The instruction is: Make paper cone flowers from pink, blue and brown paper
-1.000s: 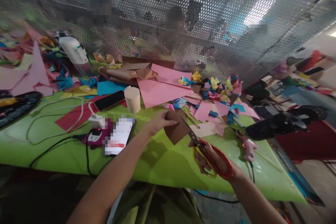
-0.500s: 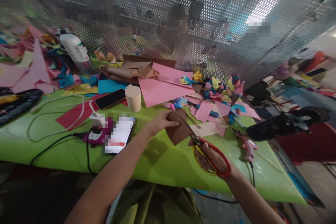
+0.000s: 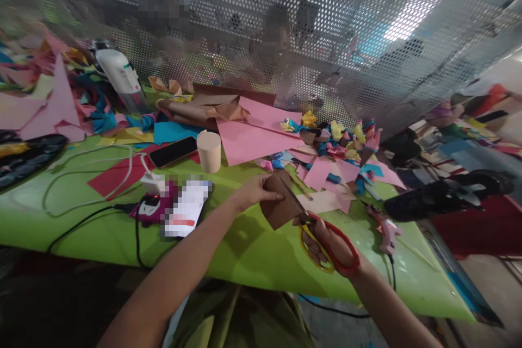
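Note:
My left hand [image 3: 258,193] pinches a piece of brown paper [image 3: 279,212] between thumb and fingers, above the green table [image 3: 240,250]. In my right hand [image 3: 326,244] is a pair of scissors [image 3: 346,253] with one red and one yellow handle loop. The scissor blades lie across the brown paper's right side and point up and to the left. Part of the paper's upper edge shows beyond the blades. The fingers under the paper are hidden.
A beige paper cup [image 3: 209,153], a dark phone [image 3: 173,152] and a lit phone [image 3: 187,209] lie left of my hands. Pink paper [image 3: 253,141] and coloured scraps spread behind. A glue gun [image 3: 385,228] rests at right. A perforated metal screen [image 3: 244,49] stands behind.
Both hands keep nearly the same pose, with the scissors still across the brown paper. The blades look slightly more closed on it. The view has shifted a little.

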Tool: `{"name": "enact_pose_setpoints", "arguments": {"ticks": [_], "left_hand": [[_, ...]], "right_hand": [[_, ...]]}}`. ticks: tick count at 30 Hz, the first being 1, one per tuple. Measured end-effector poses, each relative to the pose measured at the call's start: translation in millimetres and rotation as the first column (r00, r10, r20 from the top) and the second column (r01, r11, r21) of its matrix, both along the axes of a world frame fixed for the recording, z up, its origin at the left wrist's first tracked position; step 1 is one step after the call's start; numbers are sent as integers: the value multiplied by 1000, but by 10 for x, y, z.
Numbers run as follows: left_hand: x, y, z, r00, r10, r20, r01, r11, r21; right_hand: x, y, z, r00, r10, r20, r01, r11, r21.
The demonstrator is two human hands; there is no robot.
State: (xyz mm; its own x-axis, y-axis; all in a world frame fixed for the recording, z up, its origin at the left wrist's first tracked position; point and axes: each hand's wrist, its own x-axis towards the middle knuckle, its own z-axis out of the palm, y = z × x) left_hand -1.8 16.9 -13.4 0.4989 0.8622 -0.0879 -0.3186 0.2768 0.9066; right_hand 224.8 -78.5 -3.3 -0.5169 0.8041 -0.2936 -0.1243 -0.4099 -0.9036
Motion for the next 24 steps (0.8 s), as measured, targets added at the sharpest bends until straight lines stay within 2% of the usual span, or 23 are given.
{"name": "enact_pose_setpoints", "arguments": {"ticks": [7, 12, 24], "left_hand": [[7, -8, -11, 1000, 8, -2, -8, 1000, 0], [9, -1, -37, 1000, -3, -10, 4, 1000, 17], [14, -4, -47, 1000, -19, -21, 20, 997, 73]], "right_hand": [[-22, 3, -23, 997, -30, 64, 27, 999, 47], [-3, 17, -3, 998, -8, 58, 8, 1000, 8], [9, 78, 40, 997, 9, 78, -12, 999, 33]]}}
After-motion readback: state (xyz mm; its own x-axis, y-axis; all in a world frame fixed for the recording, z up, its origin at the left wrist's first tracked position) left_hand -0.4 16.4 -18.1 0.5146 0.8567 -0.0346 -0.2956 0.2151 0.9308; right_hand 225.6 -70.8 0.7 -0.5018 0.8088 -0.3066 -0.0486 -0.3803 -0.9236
